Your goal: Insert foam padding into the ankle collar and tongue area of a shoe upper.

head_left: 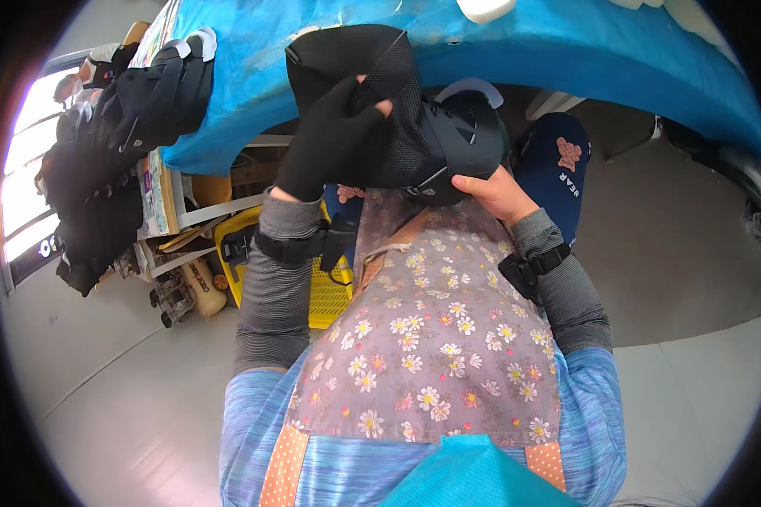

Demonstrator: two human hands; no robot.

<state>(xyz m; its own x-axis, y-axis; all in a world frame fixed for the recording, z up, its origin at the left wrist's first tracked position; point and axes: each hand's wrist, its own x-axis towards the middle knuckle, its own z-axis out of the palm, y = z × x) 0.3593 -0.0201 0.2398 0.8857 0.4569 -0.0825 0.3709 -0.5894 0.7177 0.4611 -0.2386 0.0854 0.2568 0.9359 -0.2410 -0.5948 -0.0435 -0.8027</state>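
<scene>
Across my lap and against the table's edge lies a black mesh-and-fabric piece (410, 118), with a moulded black panel and a pale grey curved rim at its right end. It resembles a shoe upper, but I cannot tell its exact kind. My left hand (338, 122), in a black fingerless glove, is closed over the mesh part, thumb and a fingertip showing on the fabric. My bare right hand (495, 193) grips the lower right edge, thumb on top and other fingers hidden underneath.
A blue-covered table (228, 51) curves along the far side, with a white object (484, 8) on it. Similar black pieces (144, 110) are stacked at the left. A yellow plastic basket (330, 300) stands by my left leg, beside a shelf (220, 207). A floral apron (423, 338) covers my lap.
</scene>
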